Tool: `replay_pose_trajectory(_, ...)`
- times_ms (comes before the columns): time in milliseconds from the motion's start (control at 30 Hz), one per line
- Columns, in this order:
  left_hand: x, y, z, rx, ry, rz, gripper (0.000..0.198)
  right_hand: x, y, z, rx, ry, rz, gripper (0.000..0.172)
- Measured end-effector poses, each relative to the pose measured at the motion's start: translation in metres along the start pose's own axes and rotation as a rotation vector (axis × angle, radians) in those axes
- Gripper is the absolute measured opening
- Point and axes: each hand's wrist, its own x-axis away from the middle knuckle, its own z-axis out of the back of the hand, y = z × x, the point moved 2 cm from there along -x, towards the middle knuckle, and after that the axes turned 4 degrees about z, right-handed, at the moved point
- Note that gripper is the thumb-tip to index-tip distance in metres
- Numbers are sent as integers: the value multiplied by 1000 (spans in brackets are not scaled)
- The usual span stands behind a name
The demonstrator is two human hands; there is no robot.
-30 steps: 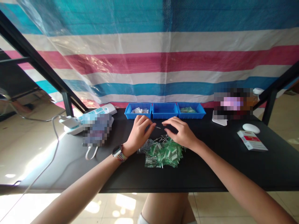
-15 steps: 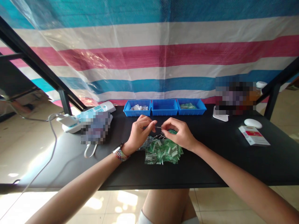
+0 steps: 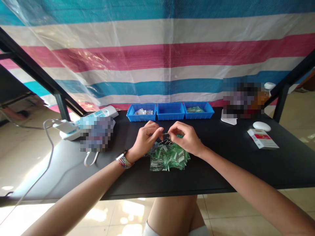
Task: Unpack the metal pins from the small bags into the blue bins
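Note:
My left hand point(image 3: 148, 139) and my right hand point(image 3: 185, 137) meet over the middle of the table, fingertips close together. Between them runs a thin screw-like metal piece point(image 3: 165, 133), pinched at its ends by both hands. Its exact kind is too small to tell. Just below lies a heap of small clear-green plastic bags point(image 3: 169, 157) with white plugs and metal pins inside. Several loose metal pieces point(image 3: 167, 141) lie at the heap's far edge, partly hidden by my right hand.
Three blue bins stand in a row behind my hands: the left bin point(image 3: 141, 117) holds white packets, the right bin point(image 3: 199, 114) greenish bags. A power strip point(image 3: 104, 112) with a cord is at left. A white mouse point(image 3: 262, 126) and a small box point(image 3: 263, 139) are at right.
The view has shifted slightly, so everything sits a little further left. Both hands keep their pinch on the thin metal piece; little else differs.

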Motion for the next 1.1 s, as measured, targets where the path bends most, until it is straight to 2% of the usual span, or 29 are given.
replay_pose_trajectory(200, -1, 5, 5, -54, -8, -29, 26, -1, 7, 3, 67, 64, -35, 24)
replay_pose_trajectory(400, -2, 7, 5, -106, -16, -73, 16, 0, 13, 3, 37, 104, -83, 34)
replay_pose_trajectory(533, -3, 3, 6, -137, -12, -67, 14, 1, 14, 3, -31, 111, -122, 32)
replay_pose_trajectory(733, -4, -6, 6, -134, 19, -52, 23, 2, 15, 3, -171, 121, -203, 21)
replay_pose_trajectory(933, -5, -6, 6, -146, -25, -28, 31, 5, 15, 0, -185, 92, -230, 18)
replay_pose_trajectory(1033, -7, -11, 13, -170, -22, 20, 25, -4, 19, 8, -148, 155, -187, 19)
replay_pose_trajectory(1100, -10, -19, 19, -238, -37, 65, 19, -18, 24, 21, -69, 242, -156, 19)
